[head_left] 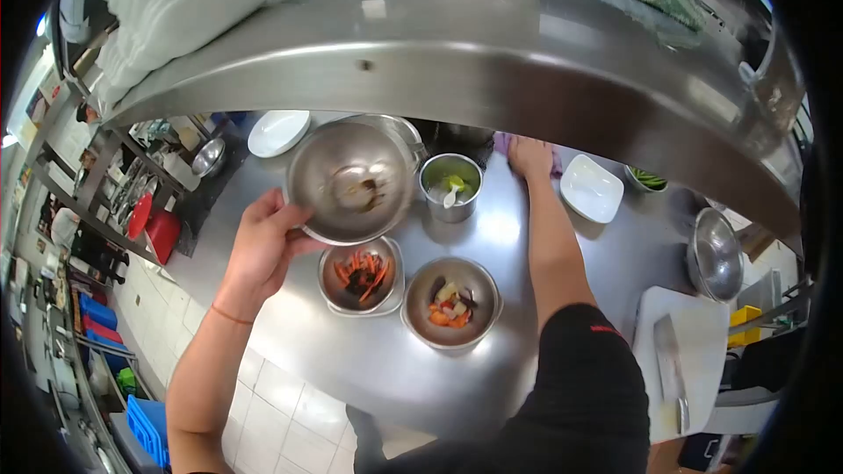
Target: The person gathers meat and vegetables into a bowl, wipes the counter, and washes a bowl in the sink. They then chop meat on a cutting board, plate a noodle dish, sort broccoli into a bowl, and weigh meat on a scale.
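My left hand (pixel 268 241) grips the rim of a steel mixing bowl (pixel 316 180), raised above the counter, with dark brown sauce residue inside. Under the shelf at the back, my right hand (pixel 529 156) is closed on a purple cloth (pixel 503 142); its fingertips are partly hidden. Between my hands stands a steel pot (pixel 450 208) holding something green and a white spoon (pixel 450 199). Nearer to me, one steel bowl (pixel 392 300) holds orange strips and something dark. Beside it, another steel bowl (pixel 421 320) holds orange, pale and dark chunks.
A steel shelf (pixel 457 79) overhangs the back of the counter (pixel 351 360). White dishes (pixel 593 189) stand on the right and at the back left. A knife (pixel 669 364) lies on a white cutting board (pixel 648 325) at the right, near a large steel bowl (pixel 716 254).
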Motion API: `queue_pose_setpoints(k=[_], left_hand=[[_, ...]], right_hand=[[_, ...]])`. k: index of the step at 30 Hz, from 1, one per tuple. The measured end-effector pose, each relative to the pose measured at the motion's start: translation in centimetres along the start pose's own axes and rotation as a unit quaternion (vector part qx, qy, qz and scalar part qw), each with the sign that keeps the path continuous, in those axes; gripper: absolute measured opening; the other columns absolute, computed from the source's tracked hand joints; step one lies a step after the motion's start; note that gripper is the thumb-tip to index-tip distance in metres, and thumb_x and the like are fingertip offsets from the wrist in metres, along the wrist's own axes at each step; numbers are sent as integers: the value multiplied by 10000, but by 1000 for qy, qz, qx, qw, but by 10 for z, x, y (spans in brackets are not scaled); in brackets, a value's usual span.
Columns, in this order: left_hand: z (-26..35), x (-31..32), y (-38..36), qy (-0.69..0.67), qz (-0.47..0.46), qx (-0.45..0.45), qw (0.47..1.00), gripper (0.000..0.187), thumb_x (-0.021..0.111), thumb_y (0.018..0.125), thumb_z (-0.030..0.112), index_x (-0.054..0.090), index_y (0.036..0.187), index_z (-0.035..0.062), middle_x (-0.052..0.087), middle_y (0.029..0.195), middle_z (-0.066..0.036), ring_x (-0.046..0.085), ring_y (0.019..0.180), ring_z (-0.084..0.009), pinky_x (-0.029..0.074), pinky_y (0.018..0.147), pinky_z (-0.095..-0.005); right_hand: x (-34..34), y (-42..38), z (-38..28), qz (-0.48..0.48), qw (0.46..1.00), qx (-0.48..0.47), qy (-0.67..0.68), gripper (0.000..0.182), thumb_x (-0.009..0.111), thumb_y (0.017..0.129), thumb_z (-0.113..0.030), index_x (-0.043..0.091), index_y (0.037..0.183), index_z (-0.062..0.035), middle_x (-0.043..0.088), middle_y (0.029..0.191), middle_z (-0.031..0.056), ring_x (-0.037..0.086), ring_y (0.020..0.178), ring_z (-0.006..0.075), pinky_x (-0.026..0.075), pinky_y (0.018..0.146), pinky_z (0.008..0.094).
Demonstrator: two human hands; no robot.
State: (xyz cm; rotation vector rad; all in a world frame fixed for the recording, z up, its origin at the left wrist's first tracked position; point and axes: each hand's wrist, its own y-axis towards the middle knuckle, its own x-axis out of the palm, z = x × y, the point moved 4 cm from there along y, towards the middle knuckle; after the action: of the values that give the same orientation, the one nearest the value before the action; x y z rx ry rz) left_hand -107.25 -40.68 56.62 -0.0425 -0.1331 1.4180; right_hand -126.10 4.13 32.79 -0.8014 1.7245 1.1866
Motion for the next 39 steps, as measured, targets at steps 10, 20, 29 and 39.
queue_pose_setpoints(k=[10, 20, 29, 39], left_hand=[[-25, -277, -174, -61, 163, -65, 983, 46, 541, 905, 24, 532, 866, 45, 652, 891, -108, 692, 708, -186, 635, 671, -309], [-30, -442, -249, -69, 222, -18, 972, 37, 558, 900, 33, 536, 920, 55, 631, 905, -78, 671, 772, -198, 615, 701, -341], [-52, -652, -238, -19, 131, 48, 990, 315, 542, 931, 76, 500, 1231, -14, 533, 1212, -97, 497, 1140, -184, 433, 1006, -424], [-155, -796, -343, 82, 284, -2, 955, 298, 558, 851, 197, 567, 1086, 14, 539, 1113, -96, 507, 1046, -230, 503, 798, -416]], right_hand=[[-231, -489, 11, -35, 982, 81, -169, 550, 428, 958, -307, 370, 1439, -46, 395, 1479, 158, 300, 1401, 340, 193, 1161, 478], [-85, -394, -568, -232, 933, -246, 122, 415, 435, 937, -337, 601, 1174, -40, 509, 1335, 172, 427, 1276, 352, 230, 1122, 472], [-210, -501, -284, -103, 920, -371, 69, 532, 469, 956, -359, 395, 1451, -177, 388, 1500, 69, 337, 1393, 269, 230, 1173, 428], [-391, -519, -125, 128, 973, 192, -19, 359, 600, 838, -160, 547, 1161, -13, 649, 1012, 201, 620, 973, 373, 473, 875, 479]])
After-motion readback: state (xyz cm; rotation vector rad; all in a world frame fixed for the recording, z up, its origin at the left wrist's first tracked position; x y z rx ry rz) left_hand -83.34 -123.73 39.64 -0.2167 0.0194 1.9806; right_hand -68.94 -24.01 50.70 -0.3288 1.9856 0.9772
